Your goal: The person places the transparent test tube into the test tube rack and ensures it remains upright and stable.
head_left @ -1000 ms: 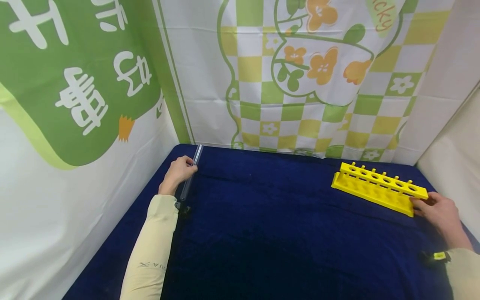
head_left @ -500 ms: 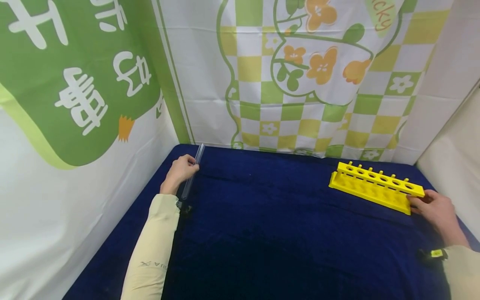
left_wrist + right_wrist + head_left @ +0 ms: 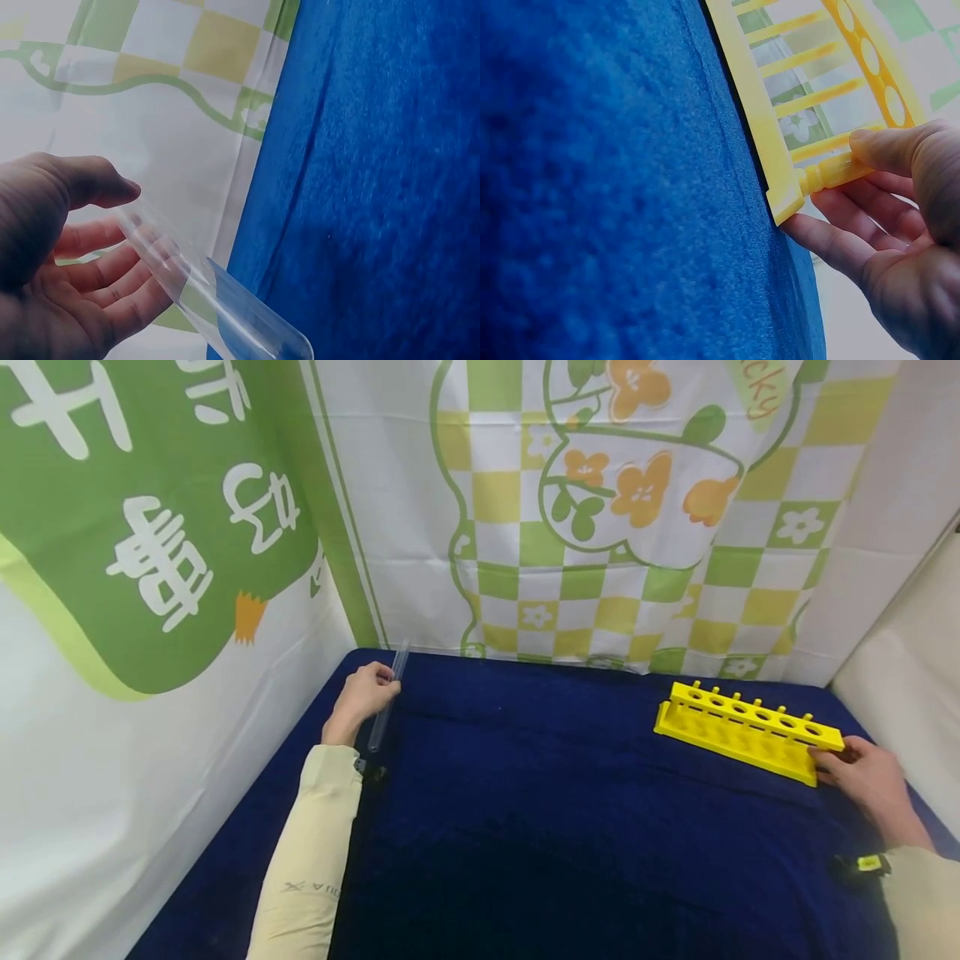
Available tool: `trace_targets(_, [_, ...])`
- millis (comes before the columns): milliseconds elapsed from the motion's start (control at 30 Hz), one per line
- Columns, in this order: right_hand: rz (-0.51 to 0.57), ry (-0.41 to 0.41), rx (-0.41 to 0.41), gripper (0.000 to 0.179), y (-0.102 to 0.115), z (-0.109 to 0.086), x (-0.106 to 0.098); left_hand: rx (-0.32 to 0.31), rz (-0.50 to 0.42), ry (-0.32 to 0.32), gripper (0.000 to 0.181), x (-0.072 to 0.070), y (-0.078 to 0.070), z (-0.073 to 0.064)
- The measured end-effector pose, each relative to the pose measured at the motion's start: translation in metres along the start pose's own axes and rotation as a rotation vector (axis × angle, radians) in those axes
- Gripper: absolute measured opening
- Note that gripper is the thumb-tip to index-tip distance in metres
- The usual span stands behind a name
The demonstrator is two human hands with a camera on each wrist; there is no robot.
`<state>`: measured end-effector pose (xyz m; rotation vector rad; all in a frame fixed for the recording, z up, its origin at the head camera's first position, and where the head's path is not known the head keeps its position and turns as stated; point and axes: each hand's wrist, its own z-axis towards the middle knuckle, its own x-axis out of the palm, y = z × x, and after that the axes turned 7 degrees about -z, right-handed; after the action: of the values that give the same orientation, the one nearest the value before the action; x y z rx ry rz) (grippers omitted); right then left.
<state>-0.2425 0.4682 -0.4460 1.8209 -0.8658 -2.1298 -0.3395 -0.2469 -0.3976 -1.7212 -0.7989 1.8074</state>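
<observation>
In the head view my left hand point(image 3: 363, 693) pinches a clear test tube point(image 3: 381, 725) between thumb and fingers, near the table's far left corner. The left wrist view shows the tube's rounded end point(image 3: 289, 345) slanting away from the palm, with some fingers visible through it. At the right side, a yellow test tube rack point(image 3: 735, 750) stands on the cloth, a row of holes along its top and pegs behind them. My right hand point(image 3: 870, 777) grips the rack's near right end. Up close in the right wrist view, the thumb and fingers hold its end post point(image 3: 832, 172).
Dark blue cloth point(image 3: 540, 827) covers the table. A green and white patterned curtain point(image 3: 498, 581) hangs along the back edge, and another printed one point(image 3: 247, 710) hangs at the left. A pale curtain point(image 3: 900, 652) borders the right side.
My left hand has moved slightly up and to the right in the head view, carrying the test tube. The rack and my right hand have shifted a little to the left.
</observation>
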Motion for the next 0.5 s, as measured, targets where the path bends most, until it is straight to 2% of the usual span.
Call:
trace_targets(133, [0.009,0.034,-0.021,0.049,0.0008,-0.0011,-0.0013,-0.023,-0.018,0.006,0.042,0.0038,0.0002,0.0003])
trace_targets(367, [0.017,0.034,-0.012,0.056,-0.0018,0.0002,-0.0004,0.009,-0.049,0.005,0.042,0.0081,-0.0038,0.0054])
trace_targets(500, [0.014,0.034,-0.014,0.056,-0.0009,0.0020,-0.0020,0.005,-0.059,-0.004,0.042,0.0079,-0.0051,0.0072])
